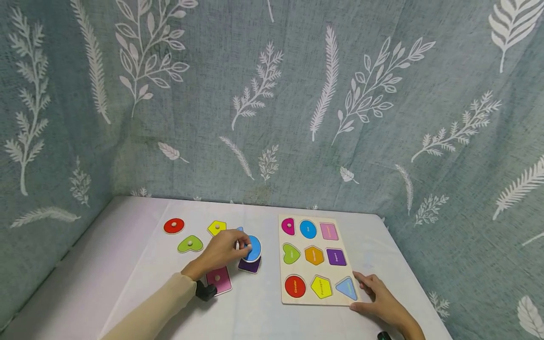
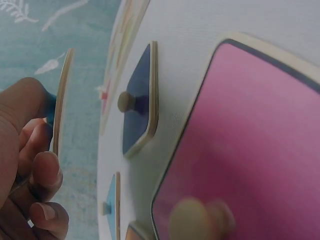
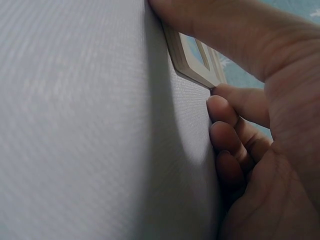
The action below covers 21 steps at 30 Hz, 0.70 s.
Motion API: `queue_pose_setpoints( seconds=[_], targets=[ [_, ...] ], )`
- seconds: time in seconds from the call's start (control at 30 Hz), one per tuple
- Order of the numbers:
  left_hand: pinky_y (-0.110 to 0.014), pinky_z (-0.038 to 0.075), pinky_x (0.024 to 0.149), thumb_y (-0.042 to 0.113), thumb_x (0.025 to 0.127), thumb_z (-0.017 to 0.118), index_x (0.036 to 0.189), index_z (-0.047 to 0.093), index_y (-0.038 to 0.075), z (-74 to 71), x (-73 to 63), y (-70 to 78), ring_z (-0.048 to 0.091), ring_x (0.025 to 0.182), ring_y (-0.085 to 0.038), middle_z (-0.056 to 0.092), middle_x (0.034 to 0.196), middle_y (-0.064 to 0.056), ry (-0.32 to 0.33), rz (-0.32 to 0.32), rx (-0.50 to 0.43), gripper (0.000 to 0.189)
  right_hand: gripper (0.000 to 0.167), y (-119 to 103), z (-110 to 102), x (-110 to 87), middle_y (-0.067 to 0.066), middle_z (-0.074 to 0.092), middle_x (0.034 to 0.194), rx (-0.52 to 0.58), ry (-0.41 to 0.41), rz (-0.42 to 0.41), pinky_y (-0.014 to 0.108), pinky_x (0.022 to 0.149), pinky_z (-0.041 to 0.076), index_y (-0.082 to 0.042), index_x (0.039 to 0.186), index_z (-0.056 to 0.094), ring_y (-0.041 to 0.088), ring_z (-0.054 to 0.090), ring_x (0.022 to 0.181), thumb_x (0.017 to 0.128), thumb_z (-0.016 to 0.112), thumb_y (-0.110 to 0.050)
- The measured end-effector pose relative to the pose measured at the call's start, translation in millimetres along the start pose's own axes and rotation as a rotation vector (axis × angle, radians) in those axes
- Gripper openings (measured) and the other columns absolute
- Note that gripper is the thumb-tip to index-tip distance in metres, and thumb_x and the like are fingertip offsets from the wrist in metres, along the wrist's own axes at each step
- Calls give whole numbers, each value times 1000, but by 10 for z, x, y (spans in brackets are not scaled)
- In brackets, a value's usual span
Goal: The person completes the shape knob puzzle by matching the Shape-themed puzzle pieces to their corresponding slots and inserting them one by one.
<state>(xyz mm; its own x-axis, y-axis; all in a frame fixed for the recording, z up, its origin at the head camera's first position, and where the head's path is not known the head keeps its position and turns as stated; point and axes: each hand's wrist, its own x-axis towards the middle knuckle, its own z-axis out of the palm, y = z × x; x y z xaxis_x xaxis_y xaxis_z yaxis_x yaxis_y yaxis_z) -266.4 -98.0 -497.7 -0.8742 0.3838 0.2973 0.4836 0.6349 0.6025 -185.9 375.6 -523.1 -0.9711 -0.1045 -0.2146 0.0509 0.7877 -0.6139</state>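
Observation:
My left hand (image 1: pixel 221 250) pinches the small knob of a blue oval puzzle piece (image 1: pixel 256 246), which is raised and tilted above the table. In the left wrist view the oval piece (image 2: pixel 62 100) appears nearly edge-on beside the fingers. Partly beneath it in the head view lies a purple square piece (image 1: pixel 250 267). The right hand (image 1: pixel 380 302) grips the near right corner of a wooden shape board (image 1: pixel 303 242), thumb on the near edge and index finger on the right side. A magenta half-round piece (image 1: pixel 288 226) with a knob sits in the board's far left recess.
Left of the board lie a red round piece (image 1: pixel 174 226), a green heart (image 1: pixel 189 244), a yellow pentagon (image 1: pixel 216 227) and a pink piece (image 1: pixel 222 278) near the left wrist. A light blue piece (image 1: pixel 240 229) is mostly hidden. A patterned curtain (image 1: pixel 289 94) encloses the white table (image 1: pixel 255 316).

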Motion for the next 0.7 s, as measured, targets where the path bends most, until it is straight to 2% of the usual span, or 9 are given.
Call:
queue_pose_setpoints(
  seconds=[0.27, 0.7],
  targets=[
    [-23, 44, 59, 23, 89, 77, 87, 72, 21, 87, 124, 66, 50, 66, -5, 56, 75, 16, 8, 48, -10, 5, 98, 2, -17, -1, 6, 44, 101, -9, 1, -6, 36, 84, 42, -2, 153, 44, 20, 42, 95, 77, 90, -41],
    [-24, 43, 58, 26, 92, 75, 91, 72, 21, 258, 321, 159, 51, 66, -6, 56, 74, 15, -21, 35, -15, 6, 96, 18, -9, 3, 6, 42, 99, 15, -16, -39, 32, 80, 39, -1, 154, 43, 20, 40, 93, 78, 89, -38]
  ],
)
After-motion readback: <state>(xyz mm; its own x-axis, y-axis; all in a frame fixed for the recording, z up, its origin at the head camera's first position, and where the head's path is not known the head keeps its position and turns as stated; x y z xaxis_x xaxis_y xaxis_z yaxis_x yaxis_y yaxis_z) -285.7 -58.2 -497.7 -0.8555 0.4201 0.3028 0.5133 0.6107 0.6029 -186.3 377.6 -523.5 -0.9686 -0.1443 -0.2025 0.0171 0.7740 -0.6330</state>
